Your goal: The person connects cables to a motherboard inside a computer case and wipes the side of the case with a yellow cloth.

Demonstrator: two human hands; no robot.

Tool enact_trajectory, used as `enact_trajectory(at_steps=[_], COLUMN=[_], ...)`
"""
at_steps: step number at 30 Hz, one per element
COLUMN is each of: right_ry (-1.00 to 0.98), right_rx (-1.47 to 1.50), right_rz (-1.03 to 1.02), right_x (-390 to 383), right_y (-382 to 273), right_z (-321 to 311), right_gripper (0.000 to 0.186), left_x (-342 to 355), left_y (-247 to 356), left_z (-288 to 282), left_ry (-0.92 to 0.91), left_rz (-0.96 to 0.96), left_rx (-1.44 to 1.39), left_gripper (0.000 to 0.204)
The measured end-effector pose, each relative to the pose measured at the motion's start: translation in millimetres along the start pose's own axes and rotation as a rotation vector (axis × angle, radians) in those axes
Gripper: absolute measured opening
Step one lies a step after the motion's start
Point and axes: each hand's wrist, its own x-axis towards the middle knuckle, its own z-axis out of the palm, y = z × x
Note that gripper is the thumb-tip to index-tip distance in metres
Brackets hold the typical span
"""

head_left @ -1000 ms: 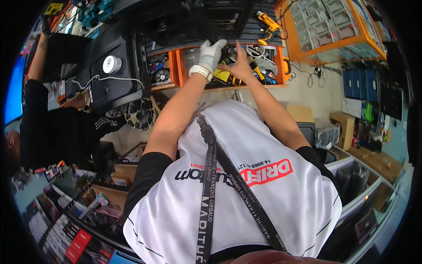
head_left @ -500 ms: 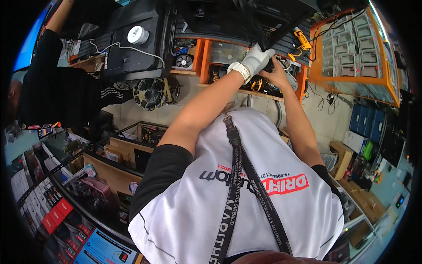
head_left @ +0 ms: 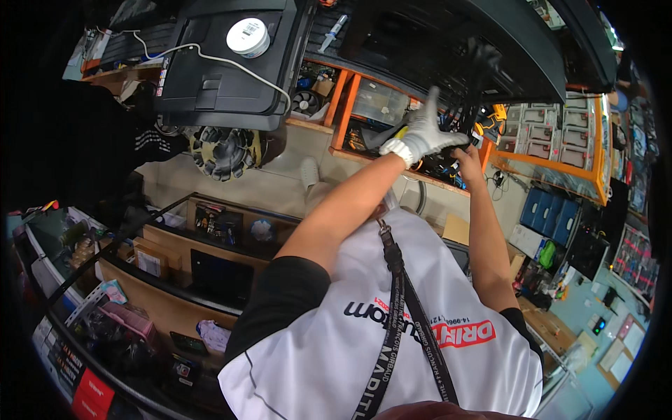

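Observation:
My left hand (head_left: 424,134), in a white glove, is open, with its fingers spread over the open orange drawer (head_left: 409,172). One gloved finger points away from me, and others reach toward my right hand. My bare right hand (head_left: 470,166) is closed, fingers curled at the drawer's right end; something dark at its fingertips is too small to make out. Beyond both hands stands a large black computer case (head_left: 392,43), tilted in view, with a bunch of dark cables (head_left: 473,105) hanging by it. Tools and wires lie jumbled in the drawer, partly hidden by my hands.
A yellow cordless tool (head_left: 491,119) lies right of the cables. On the left, a black printer-like machine (head_left: 203,77) carries a white round tub (head_left: 248,38) and a pale cable. A syringe (head_left: 333,33) lies on the bench. Clear parts boxes (head_left: 539,133) stand at right.
My hands have come apart: the gloved left one has spread its fingers, the right has curled beside the drawer's edge. The view has shifted, showing more of the black case.

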Motion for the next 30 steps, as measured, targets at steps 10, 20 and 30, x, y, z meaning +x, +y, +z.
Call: enact_trajectory(at_steps=[10,20,30], right_ry=[0.223,0.153,0.035], right_rx=[-0.105,-0.209,-0.434], right_rz=[0.07,0.158,-0.13], right_x=[12,16,7], right_y=[-2,-3,12], right_z=[71,86,11], right_gripper=[0.048,0.06,0.038], left_x=[12,31,16], left_y=[-13,-23,8], left_z=[0,-3,2], left_ry=[-0.178,-0.224,-0.324], left_rz=[-0.194,-0.117,-0.22], left_rx=[0.098,0.274,0.324], left_gripper=[0.093,0.049,0.067])
